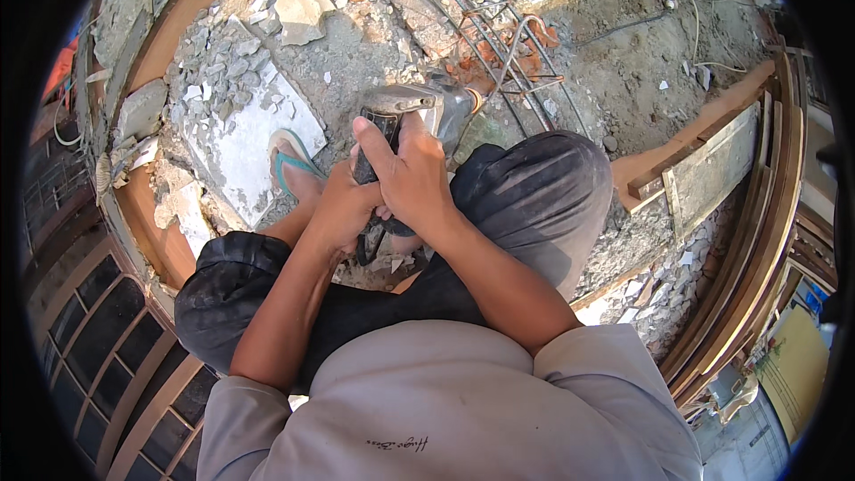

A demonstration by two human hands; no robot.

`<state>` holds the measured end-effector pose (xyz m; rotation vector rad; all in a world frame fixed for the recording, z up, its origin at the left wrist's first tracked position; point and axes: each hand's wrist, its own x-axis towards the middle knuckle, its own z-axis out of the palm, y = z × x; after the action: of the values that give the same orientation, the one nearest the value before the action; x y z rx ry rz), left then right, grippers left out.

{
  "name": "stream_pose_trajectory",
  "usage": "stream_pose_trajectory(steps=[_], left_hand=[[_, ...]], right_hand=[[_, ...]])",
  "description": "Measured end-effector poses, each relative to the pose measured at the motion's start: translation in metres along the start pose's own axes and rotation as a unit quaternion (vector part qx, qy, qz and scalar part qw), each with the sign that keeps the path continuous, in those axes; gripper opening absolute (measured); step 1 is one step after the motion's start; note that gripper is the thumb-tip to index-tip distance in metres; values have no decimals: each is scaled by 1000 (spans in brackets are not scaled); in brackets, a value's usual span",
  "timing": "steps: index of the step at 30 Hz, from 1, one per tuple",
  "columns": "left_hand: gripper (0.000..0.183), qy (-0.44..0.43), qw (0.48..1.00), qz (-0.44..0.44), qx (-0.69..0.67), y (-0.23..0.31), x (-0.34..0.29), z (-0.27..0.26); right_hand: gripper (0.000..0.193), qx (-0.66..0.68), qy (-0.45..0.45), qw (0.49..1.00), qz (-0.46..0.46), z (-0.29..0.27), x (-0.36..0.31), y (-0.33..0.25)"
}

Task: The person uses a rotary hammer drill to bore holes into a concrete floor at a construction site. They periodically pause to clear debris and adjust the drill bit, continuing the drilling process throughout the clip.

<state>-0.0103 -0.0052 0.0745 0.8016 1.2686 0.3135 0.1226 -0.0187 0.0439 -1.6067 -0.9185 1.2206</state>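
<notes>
Both my hands are closed around an angle grinder (384, 127) with a dark body and a grey metal head. My left hand (342, 202) wraps the rear of the body, and a black cord hangs below it. Further forward, my right hand (415, 167) grips near the head, its thumb lying along the top. The round disc end (456, 112) points right, close to a cage of steel rebar (503, 49); whether it touches the steel I cannot tell. A foot in a teal-strapped sandal (297, 163) rests left of the grinder.
Concrete rubble (236, 67) and a white slab (258, 138) lie at the left. A larger broken chunk (300, 12) sits farther back. Wooden planks (744, 240) stack along the right, with a wooden lattice frame (107, 321) at the lower left. Loose wires (684, 0) cross the dirt.
</notes>
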Motion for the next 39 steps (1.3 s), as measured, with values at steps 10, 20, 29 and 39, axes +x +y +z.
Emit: stream_pose_trajectory(steps=[10, 20, 29, 39], left_hand=[[59, 16, 999, -2, 45, 19, 7, 4], [70, -7, 999, 6, 53, 23, 22, 9], [50, 23, 999, 18, 24, -2, 12, -10], [25, -24, 997, 63, 34, -41, 62, -44]], right_hand=[[59, 62, 7, 998, 22, -10, 7, -24], [57, 34, 25, 998, 50, -13, 16, -8], [66, -43, -13, 999, 16, -10, 5, -14], [66, -101, 12, 994, 30, 23, 24, 17]])
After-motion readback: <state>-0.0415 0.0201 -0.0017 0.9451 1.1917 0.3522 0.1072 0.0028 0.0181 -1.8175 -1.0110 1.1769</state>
